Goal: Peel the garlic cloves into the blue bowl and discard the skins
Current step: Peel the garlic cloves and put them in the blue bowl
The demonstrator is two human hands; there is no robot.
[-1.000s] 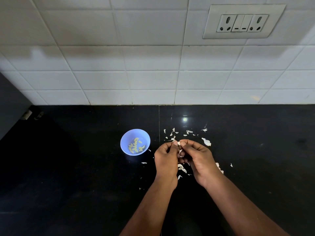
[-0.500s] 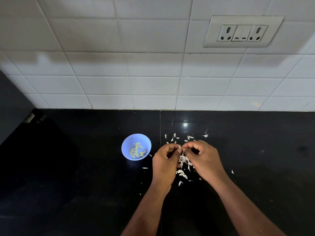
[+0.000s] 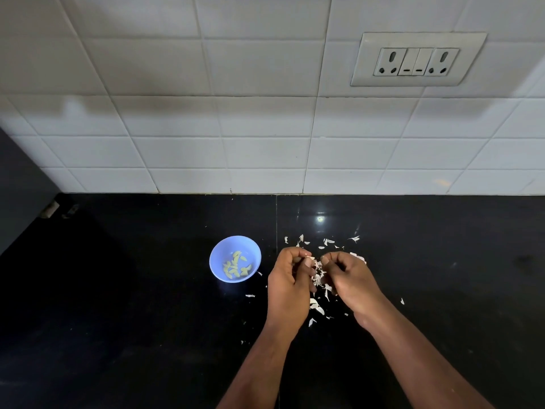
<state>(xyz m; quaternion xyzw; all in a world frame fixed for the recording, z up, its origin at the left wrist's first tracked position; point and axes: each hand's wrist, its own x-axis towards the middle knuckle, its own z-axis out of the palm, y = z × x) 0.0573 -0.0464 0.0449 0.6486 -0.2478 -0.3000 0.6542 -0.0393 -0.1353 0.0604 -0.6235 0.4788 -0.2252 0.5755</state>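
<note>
A small blue bowl (image 3: 218,250) stands on the black counter and holds several peeled yellowish garlic cloves (image 3: 236,265). Just right of it, my left hand (image 3: 290,283) pinches a small garlic clove (image 3: 308,256) between thumb and fingertips. My right hand (image 3: 349,280) is a short gap away, its fingers curled and its tips pinched on a thin bit of garlic skin (image 3: 323,258). White garlic skins (image 3: 319,274) lie loose on the counter between and under the hands.
More skin flakes (image 3: 327,241) are scattered behind the hands and a few (image 3: 317,308) near my wrists. The black counter (image 3: 132,305) meets a white tiled wall (image 3: 265,143) with a socket plate (image 3: 418,59) at upper right. A dark panel (image 3: 20,184) stands at left.
My hands, joined at the clove before, have pulled slightly apart. More skin flakes now lie between them. The view has tilted up a little.
</note>
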